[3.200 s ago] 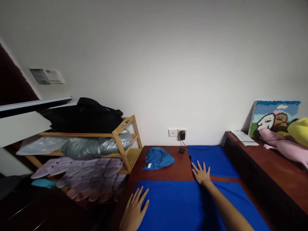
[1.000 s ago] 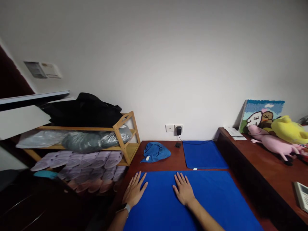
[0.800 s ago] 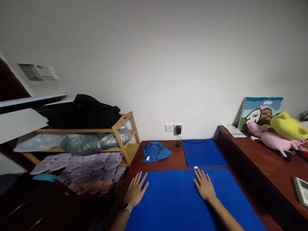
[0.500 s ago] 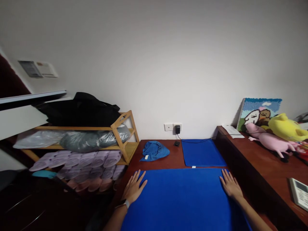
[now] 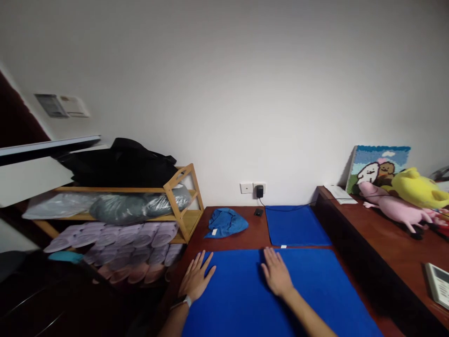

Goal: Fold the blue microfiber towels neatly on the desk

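A large blue cloth [image 5: 238, 299] lies flat on the reddish-brown table [image 5: 198, 241]. My left hand [image 5: 196, 276], with a watch at the wrist, rests open on the cloth's far left corner, fingers spread. Near the middle of the far edge, my right hand [image 5: 276, 274] lies open and flat on the same cloth, its fingers close together. Beyond the hands, a crumpled blue cloth [image 5: 227, 222] with a white tag sits at the back left. A folded blue cloth [image 5: 296, 225] lies flat at the back right. Neither hand holds anything.
A small black object [image 5: 258, 212] lies below the wall socket [image 5: 246, 187], where a black plug [image 5: 259, 191] trails a cable. Left stands a wooden rack [image 5: 194, 220] with several slippers [image 5: 164, 234]. On the raised right surface are plush toys [image 5: 393, 206] and a calculator-like device [image 5: 438, 283].
My right hand has moved left from the cloth's far right corner to the middle of its far edge. My left hand stays at the left corner.
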Demonstrator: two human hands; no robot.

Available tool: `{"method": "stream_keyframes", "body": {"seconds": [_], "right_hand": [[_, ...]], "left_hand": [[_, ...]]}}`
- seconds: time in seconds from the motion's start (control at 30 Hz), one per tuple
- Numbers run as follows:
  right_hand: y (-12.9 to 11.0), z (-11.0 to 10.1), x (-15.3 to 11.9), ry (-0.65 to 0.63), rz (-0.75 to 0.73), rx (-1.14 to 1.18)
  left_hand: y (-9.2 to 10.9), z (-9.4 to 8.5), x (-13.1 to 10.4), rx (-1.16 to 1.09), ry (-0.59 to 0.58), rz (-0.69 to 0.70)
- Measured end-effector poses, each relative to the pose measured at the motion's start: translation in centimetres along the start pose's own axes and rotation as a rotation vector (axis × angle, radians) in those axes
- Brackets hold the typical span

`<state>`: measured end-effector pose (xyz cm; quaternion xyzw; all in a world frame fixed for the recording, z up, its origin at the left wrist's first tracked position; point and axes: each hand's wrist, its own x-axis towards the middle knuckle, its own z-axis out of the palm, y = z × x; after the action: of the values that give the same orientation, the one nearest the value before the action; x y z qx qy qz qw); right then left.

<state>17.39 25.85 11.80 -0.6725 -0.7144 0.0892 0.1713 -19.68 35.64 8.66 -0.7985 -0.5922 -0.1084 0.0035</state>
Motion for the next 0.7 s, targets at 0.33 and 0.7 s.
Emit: {"method": "stream_keyframes", "body": {"seconds": [0.33, 0.7], "right_hand": [[6.7, -0.6, -1.9, -0.073, 0.199, -0.064], [22.1, -7.4, -7.1, 0.062, 0.477, -0.131]], "left_hand": [[-0.3, 0.7, 0.3, -0.01, 0.026, 0.006], [1.9, -2.5, 0.0, 0.048, 0.105, 0.124]]}}
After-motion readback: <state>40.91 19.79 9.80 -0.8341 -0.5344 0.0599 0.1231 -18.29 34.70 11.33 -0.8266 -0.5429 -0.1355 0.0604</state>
